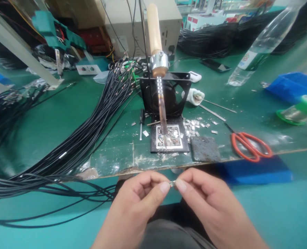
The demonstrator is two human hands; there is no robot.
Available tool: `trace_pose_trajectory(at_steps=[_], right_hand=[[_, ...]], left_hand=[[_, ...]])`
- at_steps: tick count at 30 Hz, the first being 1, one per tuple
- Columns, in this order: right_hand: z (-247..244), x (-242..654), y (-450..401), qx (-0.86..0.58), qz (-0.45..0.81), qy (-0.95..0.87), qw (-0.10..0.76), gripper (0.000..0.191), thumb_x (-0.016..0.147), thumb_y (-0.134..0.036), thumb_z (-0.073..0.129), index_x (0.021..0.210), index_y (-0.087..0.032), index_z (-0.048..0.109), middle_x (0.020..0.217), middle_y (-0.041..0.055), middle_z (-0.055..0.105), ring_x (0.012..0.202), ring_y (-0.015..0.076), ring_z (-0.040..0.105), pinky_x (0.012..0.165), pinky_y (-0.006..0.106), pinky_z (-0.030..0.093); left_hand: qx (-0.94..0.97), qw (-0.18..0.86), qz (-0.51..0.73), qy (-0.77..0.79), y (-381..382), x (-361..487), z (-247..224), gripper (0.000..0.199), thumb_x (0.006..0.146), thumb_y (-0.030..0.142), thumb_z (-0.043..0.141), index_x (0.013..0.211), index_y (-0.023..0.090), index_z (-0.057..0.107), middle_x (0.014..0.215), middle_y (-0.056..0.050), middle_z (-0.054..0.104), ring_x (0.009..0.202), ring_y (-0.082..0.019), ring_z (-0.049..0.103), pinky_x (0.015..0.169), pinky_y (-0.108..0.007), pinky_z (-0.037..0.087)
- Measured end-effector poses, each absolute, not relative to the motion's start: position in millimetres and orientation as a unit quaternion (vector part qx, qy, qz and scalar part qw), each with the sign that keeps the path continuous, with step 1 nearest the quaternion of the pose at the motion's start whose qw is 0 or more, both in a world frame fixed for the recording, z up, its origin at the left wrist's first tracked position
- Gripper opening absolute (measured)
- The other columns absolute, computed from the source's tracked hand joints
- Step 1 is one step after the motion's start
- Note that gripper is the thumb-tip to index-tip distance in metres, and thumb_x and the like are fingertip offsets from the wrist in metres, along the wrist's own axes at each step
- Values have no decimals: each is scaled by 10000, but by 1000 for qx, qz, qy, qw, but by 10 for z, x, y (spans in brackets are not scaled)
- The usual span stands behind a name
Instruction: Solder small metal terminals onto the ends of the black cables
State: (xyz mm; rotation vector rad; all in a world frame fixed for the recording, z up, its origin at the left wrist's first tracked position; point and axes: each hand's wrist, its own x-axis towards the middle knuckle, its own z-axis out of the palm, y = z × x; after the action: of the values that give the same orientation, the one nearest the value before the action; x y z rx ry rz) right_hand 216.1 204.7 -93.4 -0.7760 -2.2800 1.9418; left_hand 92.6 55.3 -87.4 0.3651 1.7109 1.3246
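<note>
A small metal connector piece [172, 183] is pinched at both ends between my two hands, just in front of the bench edge. My left hand [143, 200] grips its left end with thumb and forefinger. On the other end, my right hand [207, 197] closes the same way. Most of the piece is hidden by the fingertips. Beyond the hands, a soldering iron [162, 103] with a wooden handle hangs tip down over a white-framed tray [157, 138] of small metal parts. A grey square block [205, 149] lies to the right of that tray.
A bundle of black cables [91, 128] runs along the left. Red-handled scissors [251, 147] lie at the right edge, near a solder spool [295, 112]. A black fan [166, 95] stands behind the iron. A screwdriver [141, 122] and a plastic bottle [262, 48] are also on the bench.
</note>
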Motion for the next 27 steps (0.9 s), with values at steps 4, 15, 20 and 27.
trace_pose_trajectory(at_steps=[4,15,20,27], right_hand=[[-921,2169,2052,-254,627,-736,33,401,1045,-510,513,844,-185,638,719,4,523,663,119,469,590,204,457],[-953,2123,2007,-274,646,-708,82,368,1009,-467,577,797,-178,660,688,3,522,620,109,407,533,202,375],[-1005,2131,2004,-254,655,-705,101,336,1016,-427,583,799,-183,664,655,-12,494,596,102,404,516,187,374],[-1022,2128,2020,-249,667,-696,95,339,1003,-433,608,781,-183,660,624,-24,477,569,92,389,501,175,359]], left_hand=[[130,464,547,685,559,925,-878,328,941,521,750,904,195,732,695,37,487,653,-112,335,642,-264,331],[109,488,556,664,581,912,-860,362,905,522,783,878,166,717,682,36,460,650,-106,340,587,-267,273],[101,498,559,655,601,901,-827,374,872,523,799,854,160,713,658,39,432,628,-104,304,569,-277,231],[98,506,560,649,629,896,-825,360,841,496,806,806,154,700,636,40,424,614,-102,292,560,-279,213]])
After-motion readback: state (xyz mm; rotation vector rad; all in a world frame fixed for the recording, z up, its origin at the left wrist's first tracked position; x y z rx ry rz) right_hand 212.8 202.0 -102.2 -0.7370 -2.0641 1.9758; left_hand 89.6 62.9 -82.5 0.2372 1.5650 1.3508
